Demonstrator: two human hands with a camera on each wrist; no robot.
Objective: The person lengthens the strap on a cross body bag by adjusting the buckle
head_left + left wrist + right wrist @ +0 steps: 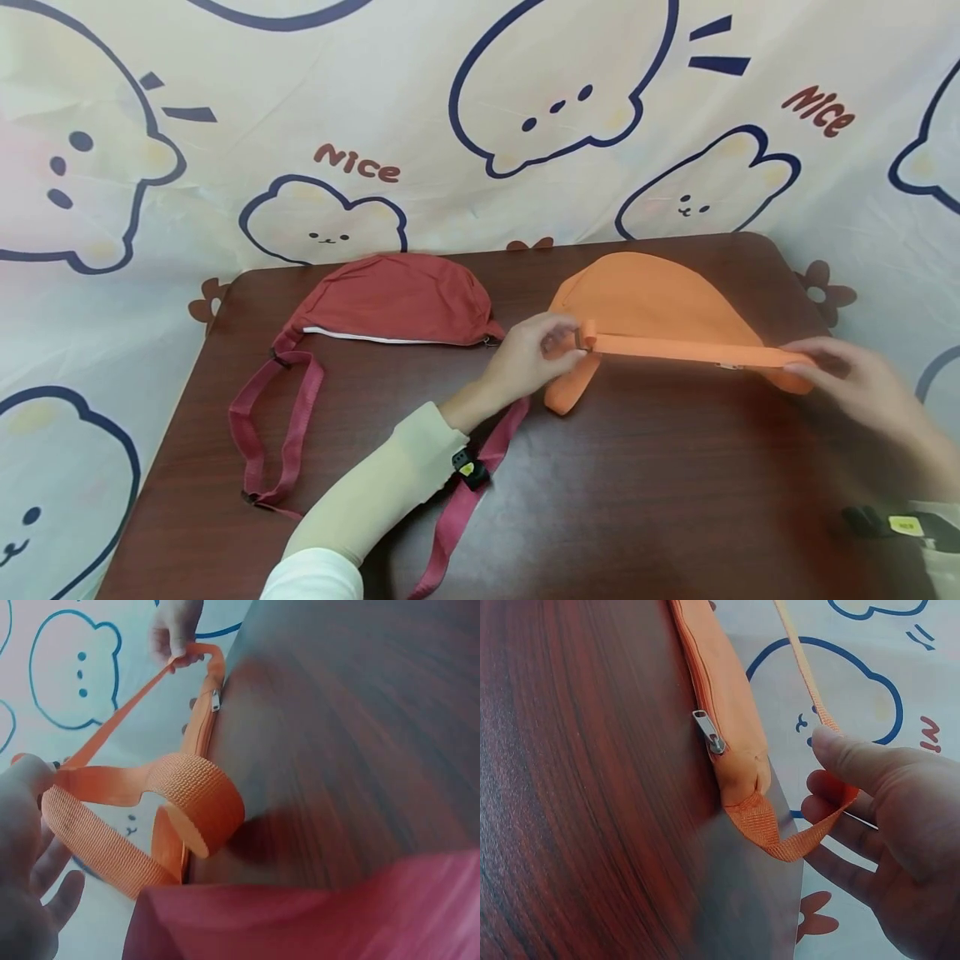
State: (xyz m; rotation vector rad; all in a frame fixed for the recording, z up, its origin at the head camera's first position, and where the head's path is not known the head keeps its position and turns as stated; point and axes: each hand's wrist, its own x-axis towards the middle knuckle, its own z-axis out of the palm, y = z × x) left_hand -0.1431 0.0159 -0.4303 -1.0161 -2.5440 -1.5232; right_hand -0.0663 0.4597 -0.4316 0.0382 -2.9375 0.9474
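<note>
An orange waist bag (645, 292) lies at the right of the table, its strap (675, 348) stretched across its front. My left hand (521, 354) pinches the strap by a dark slider at the left end, where a loop of webbing (202, 802) hangs down. At the bag's right end, my right hand (870, 383) holds the strap between thumb and fingers; in the right wrist view the strap bends round from the bag's corner into that hand (900, 817). A metal zipper pull (709, 731) shows near that corner.
A red waist bag (405, 300) lies at the back left. Its looped strap (243, 425) rests on the dark wooden table (637, 517), and another red strap (457, 517) runs under my left forearm. Printed cloth (435, 208) hangs behind the table.
</note>
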